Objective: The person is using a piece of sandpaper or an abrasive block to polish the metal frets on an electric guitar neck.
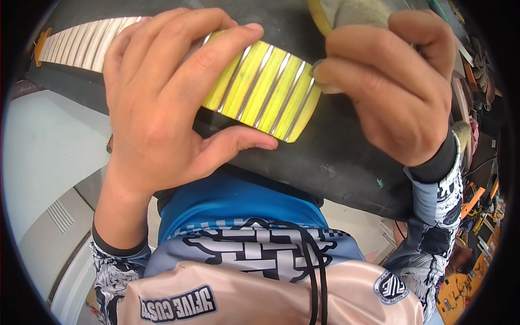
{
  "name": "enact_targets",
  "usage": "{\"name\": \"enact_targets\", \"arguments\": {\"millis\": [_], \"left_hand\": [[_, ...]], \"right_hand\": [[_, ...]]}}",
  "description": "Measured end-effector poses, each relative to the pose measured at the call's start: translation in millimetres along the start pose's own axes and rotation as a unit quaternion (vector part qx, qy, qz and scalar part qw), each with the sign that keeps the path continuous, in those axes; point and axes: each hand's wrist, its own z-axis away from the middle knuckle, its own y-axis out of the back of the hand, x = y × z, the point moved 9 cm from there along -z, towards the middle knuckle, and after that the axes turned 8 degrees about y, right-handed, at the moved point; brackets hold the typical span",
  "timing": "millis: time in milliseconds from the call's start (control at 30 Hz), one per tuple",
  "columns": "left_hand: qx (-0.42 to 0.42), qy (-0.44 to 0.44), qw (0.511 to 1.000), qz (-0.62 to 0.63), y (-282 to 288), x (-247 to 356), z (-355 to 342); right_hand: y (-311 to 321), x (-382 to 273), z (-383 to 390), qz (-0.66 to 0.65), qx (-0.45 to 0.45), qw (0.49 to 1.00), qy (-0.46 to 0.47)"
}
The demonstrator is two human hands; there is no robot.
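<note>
A guitar neck [260, 89] lies face up across the black bench, its metal frets showing between yellow strips at the near end. Farther left, the strips between the frets are whitish, up to an orange-brown piece at the tip. My left hand [162, 92] grips the neck across its middle, fingers over the fretboard and thumb along the lower edge. At the right end of the fretboard, my right hand [387, 92] has its fingers curled, with fingertips pinched at the upper end of the last fret. Whatever it may pinch is hidden and slightly blurred.
Behind my right hand lies a greyish thing with a yellow rim [355, 13], partly cut off. The black bench surface [346, 168] ends just in front of my body. A white panel [51, 157] stands at the left. Tools crowd an orange board [468, 292] at the right.
</note>
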Motion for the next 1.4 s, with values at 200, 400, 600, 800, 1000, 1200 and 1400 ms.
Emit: {"name": "enact_targets", "arguments": {"millis": [200, 400, 600, 800, 1000, 1200, 1400], "left_hand": [[0.007, -0.028, 0.999, -0.018, 0, 8, 0], [-0.012, 0.042, 0.999, 0.009, 3, 8, -2], [0.000, -0.014, 1.000, -0.020, 1, 3, 6], [-0.020, 0.075, 0.997, 0.025, 6, 7, 0], [-0.032, 0.079, 0.996, 0.015, 4, 5, 6], [-0.034, 0.076, 0.996, 0.025, 7, 4, 3], [-0.036, 0.077, 0.996, 0.023, 5, 4, 5]], "right_hand": [[-4, -1, 0, -0.024, 0.011, 1.000, 0.014], [-5, -5, -2, -0.027, -0.007, 0.999, 0.016], [-3, -9, -4, -0.025, 0.001, 0.999, 0.031], [-10, 1, 2, 0.035, 0.085, 0.991, 0.096], [-19, 23, 8, 0.035, 0.057, 0.996, 0.060], [-6, 20, 8, -0.038, 0.029, 0.999, 0.010], [-5, 17, -5, -0.054, 0.038, 0.998, 0.011]]}}
